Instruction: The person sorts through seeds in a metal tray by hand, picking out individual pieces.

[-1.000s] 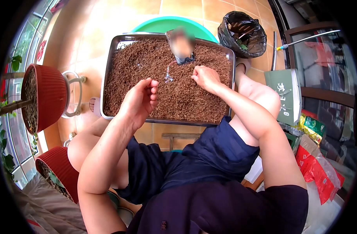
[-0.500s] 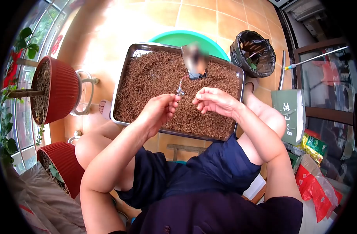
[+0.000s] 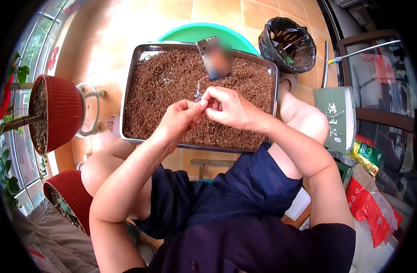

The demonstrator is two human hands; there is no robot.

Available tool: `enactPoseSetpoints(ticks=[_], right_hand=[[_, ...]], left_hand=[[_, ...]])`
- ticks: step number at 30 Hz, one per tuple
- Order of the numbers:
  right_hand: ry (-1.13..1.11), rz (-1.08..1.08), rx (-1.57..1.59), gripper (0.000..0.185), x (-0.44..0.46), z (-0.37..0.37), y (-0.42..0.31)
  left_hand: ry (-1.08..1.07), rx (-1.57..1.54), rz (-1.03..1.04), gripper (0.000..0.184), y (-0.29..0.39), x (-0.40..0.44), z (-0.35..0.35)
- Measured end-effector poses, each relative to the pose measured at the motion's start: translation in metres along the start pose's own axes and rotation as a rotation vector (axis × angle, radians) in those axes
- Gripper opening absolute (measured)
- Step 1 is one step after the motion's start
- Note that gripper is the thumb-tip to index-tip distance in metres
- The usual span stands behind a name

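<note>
A metal tray [image 3: 126, 107] lies before my knees, spread with small brown husks [image 3: 167, 77] that look like buckwheat hulls. Over its near half, my left hand [image 3: 183, 118] is closed, thumb and forefinger pinched. My right hand [image 3: 229, 107] is closed as well, its fingertips meeting those of the left. Whatever lies between the fingertips is too small or hidden to make out. Just beyond the hands, a thin beaded strap [image 3: 198, 93] runs up to a dark flat phone-like device [image 3: 213, 73], partly blurred, which rests on the husks.
A green basin [image 3: 181, 32] sits behind the tray. To its right stands a bin lined with a black bag [image 3: 304, 57]. Red plant pots [image 3: 65, 113] line the left side. At right are a green paper bag [image 3: 329, 120] and a red plastic bag [image 3: 368, 207].
My hands have come together, the right one moving left until the fingertips meet. The whole view has shifted slightly, with the tray now a little higher and further left.
</note>
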State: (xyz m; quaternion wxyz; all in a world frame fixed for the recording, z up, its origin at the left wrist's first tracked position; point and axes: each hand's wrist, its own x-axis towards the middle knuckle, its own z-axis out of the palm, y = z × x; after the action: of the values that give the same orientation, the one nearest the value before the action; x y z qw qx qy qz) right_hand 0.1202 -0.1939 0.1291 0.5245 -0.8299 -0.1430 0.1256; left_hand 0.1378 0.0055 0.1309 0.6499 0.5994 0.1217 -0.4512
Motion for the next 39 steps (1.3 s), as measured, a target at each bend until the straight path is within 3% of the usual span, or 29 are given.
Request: enactPoseSetpoints(ticks=[3,9,17,22,26,29,32,39], right_hand=[[-0.053,0.191,0.173,0.013,0.005,-0.005,-0.001],[-0.132,0.320,0.491,0.013,-0.001,-0.001,0.011],[-0.266,0.304,0.434,0.013,-0.015,-0.009,0.022],[-0.389,0.085,-0.297,0.013,-0.035,-0.027,0.045],[-0.399,0.072,-0.746,0.012,-0.067,-0.028,0.096],[-0.395,0.108,-0.705,0.012,-0.062,-0.024,0.096],[-0.232,-0.018,-0.780,0.010,-0.065,-0.010,0.113],[-0.272,0.054,-0.796,0.008,-0.061,-0.012,0.117]], left_hand=[[0.026,0.026,0.023,0.029,0.004,0.001,0.002],[0.038,0.225,0.149,0.027,0.000,0.003,0.002],[-0.055,0.407,0.215,0.025,-0.010,0.005,0.008],[-0.184,-0.189,-0.002,0.016,0.011,-0.006,0.002],[-0.219,-0.357,-0.010,0.013,0.014,-0.004,-0.011],[-0.159,-0.335,0.017,0.013,0.013,-0.003,-0.010],[-0.148,-0.342,0.008,0.013,0.011,-0.004,-0.009],[-0.174,-0.396,0.038,0.019,0.016,-0.014,-0.008]])
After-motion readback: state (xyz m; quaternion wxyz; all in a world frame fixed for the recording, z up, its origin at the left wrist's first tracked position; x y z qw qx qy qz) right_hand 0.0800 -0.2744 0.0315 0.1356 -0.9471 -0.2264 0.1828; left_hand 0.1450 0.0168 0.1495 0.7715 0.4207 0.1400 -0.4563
